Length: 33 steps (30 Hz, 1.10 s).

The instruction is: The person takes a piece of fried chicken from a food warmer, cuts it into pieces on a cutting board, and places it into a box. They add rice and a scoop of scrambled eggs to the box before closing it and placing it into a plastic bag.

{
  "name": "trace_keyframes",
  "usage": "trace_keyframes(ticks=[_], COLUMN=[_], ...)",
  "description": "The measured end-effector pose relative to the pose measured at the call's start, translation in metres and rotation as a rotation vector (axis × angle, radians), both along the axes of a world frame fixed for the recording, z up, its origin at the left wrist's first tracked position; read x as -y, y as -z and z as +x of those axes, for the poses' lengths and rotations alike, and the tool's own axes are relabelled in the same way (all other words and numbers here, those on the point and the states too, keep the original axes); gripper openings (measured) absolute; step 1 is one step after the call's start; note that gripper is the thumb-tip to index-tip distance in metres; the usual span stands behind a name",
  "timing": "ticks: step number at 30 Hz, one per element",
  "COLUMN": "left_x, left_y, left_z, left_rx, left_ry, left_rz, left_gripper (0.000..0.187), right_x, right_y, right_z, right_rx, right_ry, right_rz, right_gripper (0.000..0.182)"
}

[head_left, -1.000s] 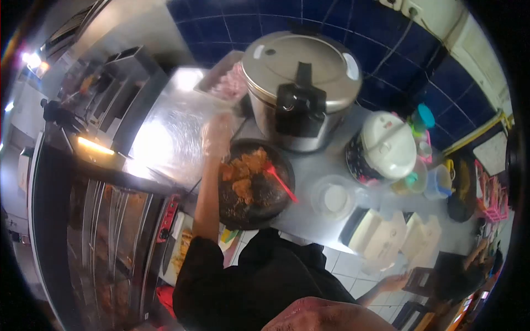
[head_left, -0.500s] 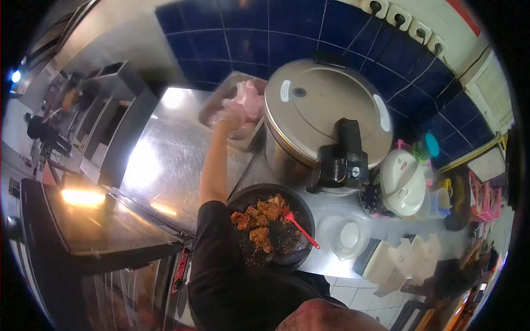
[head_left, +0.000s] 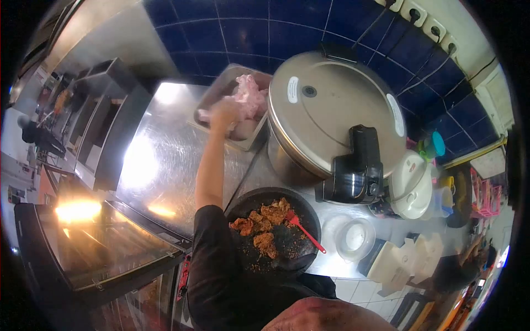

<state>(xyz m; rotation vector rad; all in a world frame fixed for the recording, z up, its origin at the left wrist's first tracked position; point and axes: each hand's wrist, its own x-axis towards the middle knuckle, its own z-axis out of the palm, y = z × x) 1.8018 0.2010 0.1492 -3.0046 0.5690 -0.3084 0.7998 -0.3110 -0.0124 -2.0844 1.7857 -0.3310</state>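
Note:
My left hand [head_left: 223,115] is blurred over the near left side of a metal tray [head_left: 212,91]. Crumpled, pale pink, film-like material [head_left: 248,96] fills much of the tray and lies against the hand; whether the fingers grip any of it is hard to make out. Below my forearm sits a round black pan [head_left: 309,207] with several pieces of browned, crumb-coated food [head_left: 265,243]. A red-handled brush or spatula [head_left: 306,231] rests in the pan, its head by the food and its handle over the right rim. My right hand is out of view.
A large steel cooker [head_left: 331,99] with a black latch stands right of the tray. Further right are a white-lidded container [head_left: 411,187], a clear plastic bowl [head_left: 355,238] and open cardboard boxes [head_left: 400,262]. A lit glass display case [head_left: 99,237] is at lower left.
My left hand has shifted slightly down and left within the tray, still blurred. The view has moved a little; the pan, brush or spatula and food keep their arrangement.

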Motion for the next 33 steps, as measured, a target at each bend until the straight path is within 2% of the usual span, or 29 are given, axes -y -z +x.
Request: trace_keyframes(ticks=[2,5,7,8,9,10,12,13,14,17,19,20,22,26,33], left_x=[0.019,-0.05,-0.039,-0.037,-0.046,-0.043,-0.032,-0.056,-0.051,-0.018,0.009,0.013,0.009,-0.002,-0.015], left_y=[-0.077,0.047,0.007,-0.01,0.017,0.032,0.063,0.078,0.069,-0.01,-0.046,-0.048,-0.028,0.015,0.029], left_z=[-0.045,0.058,0.03,0.015,0.003,0.009,0.028,0.032,0.023,-0.019,-0.026,-0.024,-0.013,0.005,-0.002], left_rx=[-0.259,-0.192,-0.454,-0.694,-0.473,-0.471,-0.147,-0.219,-0.216,-0.153,-0.411,-0.442,-0.393,-0.218,-0.108], left_ry=[-0.117,0.352,0.458,0.551,-0.104,-0.103,-0.373,0.02,0.024,0.113,-0.297,-0.389,-0.385,-0.197,-0.009], left_rz=[-0.117,-0.305,-0.053,0.201,-0.047,-0.044,0.069,0.332,0.329,0.294,0.163,0.141,0.142,0.129,0.057], left_gripper=[0.034,0.034,0.032,0.031,0.032,0.032,0.029,0.038,0.038,0.039,0.036,0.035,0.033,0.029,0.022], right_x=[0.005,0.009,0.019,0.015,0.013,0.013,0.007,0.004,0.0,-0.01,-0.014,-0.014,-0.015,-0.019,-0.018], right_y=[0.005,0.017,0.033,0.037,0.063,0.055,0.056,0.054,0.052,0.048,0.05,0.051,0.053,0.047,0.052], right_z=[-0.009,-0.021,-0.043,-0.042,-0.047,-0.043,-0.029,-0.023,-0.019,-0.01,-0.005,-0.004,-0.004,-0.001,-0.01], right_rx=[0.011,0.046,0.101,0.167,0.209,0.122,0.086,0.079,0.078,0.072,0.075,0.085,0.074,0.089,0.134], right_ry=[0.002,0.034,0.081,0.146,-0.167,-0.09,-0.059,-0.056,-0.048,-0.026,-0.018,-0.017,-0.009,-0.02,-0.03], right_rz=[0.026,0.093,0.155,0.202,-0.244,-0.052,-0.012,-0.003,0.004,0.031,0.041,0.042,0.046,0.083,0.165], right_gripper=[0.032,0.032,0.032,0.032,0.036,0.037,0.037,0.038,0.038,0.039,0.039,0.04,0.04,0.04,0.04])
